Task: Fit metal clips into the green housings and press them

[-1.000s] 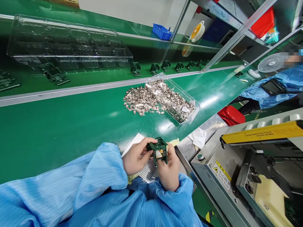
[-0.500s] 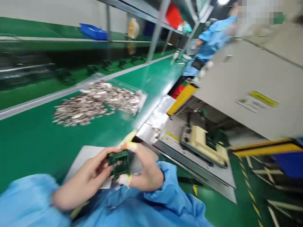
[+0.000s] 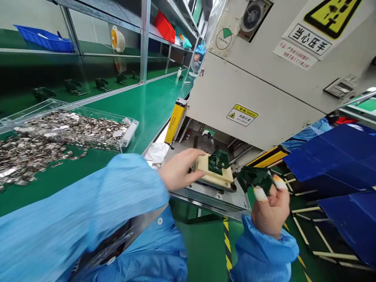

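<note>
The right hand (image 3: 272, 213), with white-and-orange coverings on its fingertips, pinched a dark green, open-framed, seemingly plastic part (image 3: 258, 180) between thumb and fingers, clear of the bench and just right of a cream rectangular block (image 3: 209, 178). A second dark green frame-shaped part (image 3: 217, 162) sat on top of that block, in front of the opening of a large pale grey machine (image 3: 232, 88). The left hand (image 3: 180, 168) had thumb and forefinger spread at the block's left end; whether it pressed there could not be told.

The held part was probably light and stiff, its thin walls and tabs likely to chip or bend under a hard squeeze, and its smooth faces perhaps a little slippery. The best hold would probably have been on its broad outer walls, away from the fine edges.

On the green bench to the left, a clear plastic rectangular tray (image 3: 129, 135) held many small silvery metal pieces (image 3: 85, 124), with a loose heap of similar pieces (image 3: 32, 156) beside it. A shallow blue plastic bin (image 3: 38, 38) stood farther back, its contents mostly hidden, and the inside of a red plastic bin (image 3: 164, 26) on the shelf could not be seen
</note>
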The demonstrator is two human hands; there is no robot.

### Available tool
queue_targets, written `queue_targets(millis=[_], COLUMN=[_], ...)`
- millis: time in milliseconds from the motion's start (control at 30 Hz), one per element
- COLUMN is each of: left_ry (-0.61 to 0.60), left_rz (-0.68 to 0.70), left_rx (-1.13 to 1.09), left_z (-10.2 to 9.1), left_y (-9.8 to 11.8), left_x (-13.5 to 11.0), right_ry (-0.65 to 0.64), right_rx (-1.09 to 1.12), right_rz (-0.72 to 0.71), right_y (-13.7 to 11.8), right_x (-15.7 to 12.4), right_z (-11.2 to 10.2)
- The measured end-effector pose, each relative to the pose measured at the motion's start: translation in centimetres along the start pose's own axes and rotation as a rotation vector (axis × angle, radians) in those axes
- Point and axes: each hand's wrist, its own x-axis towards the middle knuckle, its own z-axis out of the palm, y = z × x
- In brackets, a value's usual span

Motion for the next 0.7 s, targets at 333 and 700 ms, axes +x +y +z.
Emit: queue_targets(millis=[333,700], left_ry=[0.056,-0.103], left_rz=[-0.272,-0.639], left_rx=[-0.302,-0.381], left_z=[1.8,-6.6], left_y=[0.4,-6.5], left_x=[6.7,-12.4], right_ry=[-0.364,-0.687], right_rx=[-0.102,-0.437], right_rz=[-0.011,-0.186], right_y=[1.5,1.3], right_x=[4.6,4.5], right_z=[2.6,4.6])
